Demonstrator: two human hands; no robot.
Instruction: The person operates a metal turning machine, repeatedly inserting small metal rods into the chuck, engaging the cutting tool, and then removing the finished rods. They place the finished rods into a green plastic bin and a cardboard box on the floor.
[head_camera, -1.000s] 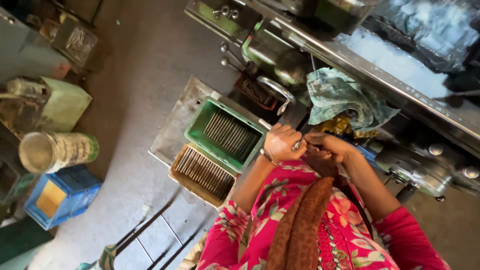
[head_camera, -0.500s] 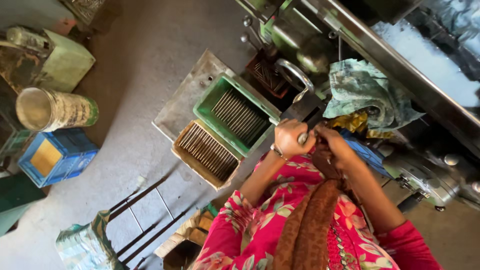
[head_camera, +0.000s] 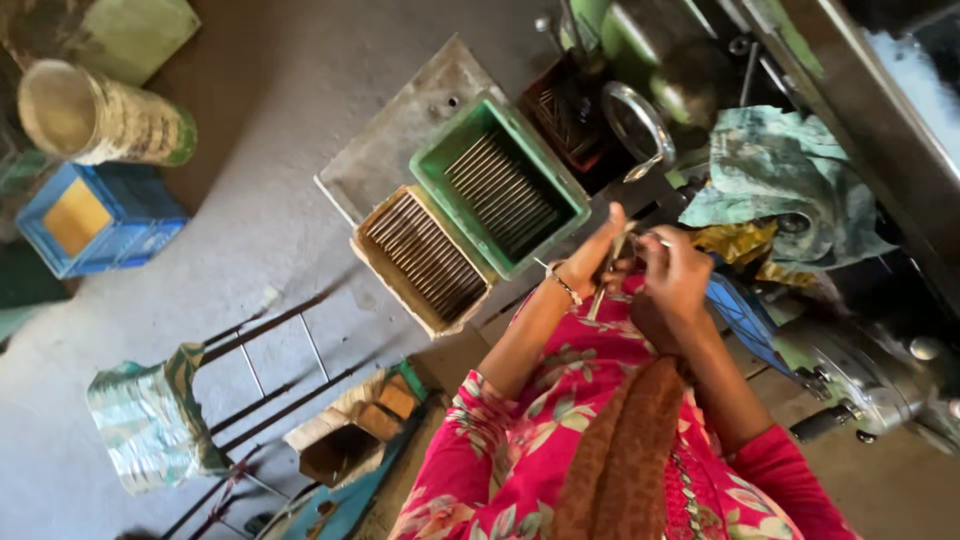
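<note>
Shifted since the earlier frame: both hands sit further right. Left hand (head_camera: 592, 262) and right hand (head_camera: 672, 272) pinch together on a thin metal rod (head_camera: 607, 268), held between them just off the green tray's (head_camera: 432, 172) near corner; brown tray (head_camera: 372, 262) adjoining.

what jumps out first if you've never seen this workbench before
The person's two hands, left hand and right hand, meet at centre frame, pinching a thin metal rod above a bright pink floral sleeve. Just left of them sit a green tray and a brown tray, each packed with rows of similar rods. A crumpled teal cloth lies on the machine to the right.
</note>
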